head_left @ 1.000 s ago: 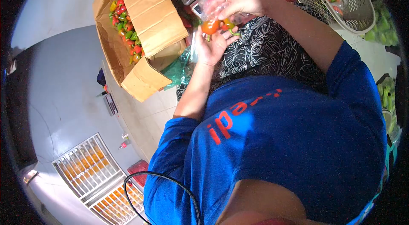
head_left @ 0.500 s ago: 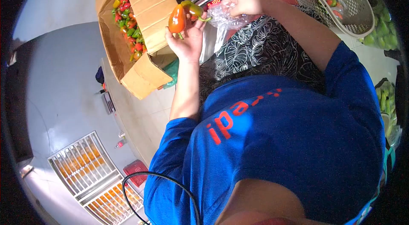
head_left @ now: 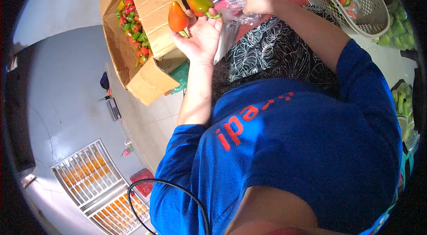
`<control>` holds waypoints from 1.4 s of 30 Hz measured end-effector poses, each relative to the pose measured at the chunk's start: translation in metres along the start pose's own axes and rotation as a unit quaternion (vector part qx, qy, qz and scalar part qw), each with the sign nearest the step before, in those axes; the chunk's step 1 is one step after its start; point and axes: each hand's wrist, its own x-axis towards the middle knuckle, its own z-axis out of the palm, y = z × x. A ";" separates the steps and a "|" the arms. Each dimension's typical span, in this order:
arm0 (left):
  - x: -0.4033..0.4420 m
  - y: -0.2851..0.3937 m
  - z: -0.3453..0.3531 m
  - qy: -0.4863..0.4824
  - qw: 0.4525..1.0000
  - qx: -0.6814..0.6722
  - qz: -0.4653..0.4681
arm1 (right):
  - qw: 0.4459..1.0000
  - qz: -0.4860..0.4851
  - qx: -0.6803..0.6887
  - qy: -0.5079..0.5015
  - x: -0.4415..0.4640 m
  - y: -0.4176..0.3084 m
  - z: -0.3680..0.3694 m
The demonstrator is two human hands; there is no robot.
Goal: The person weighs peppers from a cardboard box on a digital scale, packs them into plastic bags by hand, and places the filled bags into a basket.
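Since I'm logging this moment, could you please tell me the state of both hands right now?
Left hand: palm up, holding two peppers.
Right hand: closed on a clear plastic bag.

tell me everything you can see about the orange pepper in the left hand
The orange pepper is glossy and smooth-looking, wide near its stem and tapering to a blunt tip. Its short green stem is attached and lies toward the palm; the tip points away from the wearer. The left hand holds it palm up, beside a green-yellow pepper, with the cardboard box behind it.
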 end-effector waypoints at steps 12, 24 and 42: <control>-0.004 -0.026 -0.021 -0.015 0.974 0.212 -0.075 | 0.964 0.052 0.167 -0.199 -0.022 -0.060 -0.028; -0.015 -0.030 -0.085 0.081 0.922 0.359 -0.122 | 0.928 0.063 0.269 -0.249 -0.010 -0.030 -0.010; -0.010 -0.038 -0.073 0.135 0.875 0.446 -0.132 | 0.995 -0.037 0.005 -0.091 0.004 0.001 0.004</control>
